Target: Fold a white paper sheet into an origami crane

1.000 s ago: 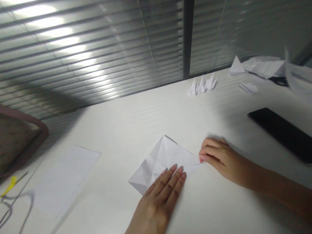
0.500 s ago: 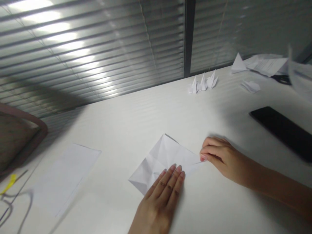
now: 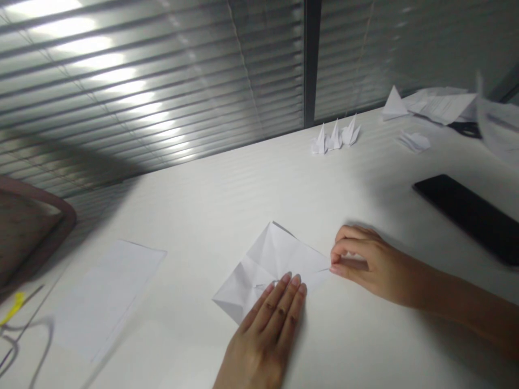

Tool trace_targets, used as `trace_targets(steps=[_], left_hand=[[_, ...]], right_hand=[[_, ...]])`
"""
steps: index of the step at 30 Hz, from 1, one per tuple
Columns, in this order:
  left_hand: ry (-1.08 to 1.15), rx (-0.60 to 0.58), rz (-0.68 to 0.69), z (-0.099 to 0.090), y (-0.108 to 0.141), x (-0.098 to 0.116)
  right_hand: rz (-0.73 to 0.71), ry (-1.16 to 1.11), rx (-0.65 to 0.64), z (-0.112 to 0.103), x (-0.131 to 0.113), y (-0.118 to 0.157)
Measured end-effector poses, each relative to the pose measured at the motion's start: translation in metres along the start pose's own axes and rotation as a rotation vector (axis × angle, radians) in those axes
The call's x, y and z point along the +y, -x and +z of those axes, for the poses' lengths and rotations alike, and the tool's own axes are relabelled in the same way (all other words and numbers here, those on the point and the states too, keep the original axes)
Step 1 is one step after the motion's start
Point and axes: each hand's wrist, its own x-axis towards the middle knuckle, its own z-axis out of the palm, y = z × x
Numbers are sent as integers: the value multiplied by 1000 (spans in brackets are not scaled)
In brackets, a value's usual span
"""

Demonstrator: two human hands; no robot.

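A creased white sheet of paper (image 3: 263, 256) lies on the table with one corner toward the window and fold lines meeting near its middle. My left hand (image 3: 267, 329) rests flat on its lower part, fingers stretched out side by side, covering some of the near edge. At the right corner of the paper, my right hand (image 3: 357, 262) pinches the tip between thumb and forefinger. The paper narrows to a thin point there.
Three folded paper figures (image 3: 335, 136) stand by the window blinds (image 3: 182, 70). A black phone (image 3: 470, 216) lies to the right, beyond it loose papers (image 3: 441, 105) and a small folded piece (image 3: 413, 141). On the left are another white sheet (image 3: 113, 297), a cable (image 3: 48, 329) and a bag (image 3: 32, 232).
My right thumb and forefinger have shifted slightly along the paper's right corner, with the thumb straighter. My left hand stays in place, and the view has moved a little.
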Motion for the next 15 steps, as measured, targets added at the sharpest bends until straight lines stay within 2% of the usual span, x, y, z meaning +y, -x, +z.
trace_targets(steps=[6, 15], left_hand=[[7, 22, -10, 0, -2, 2], [-41, -17, -2, -4, -3, 4]], right_hand=[[-7, 16, 27, 2, 1, 0], [7, 34, 45, 2, -5, -1]])
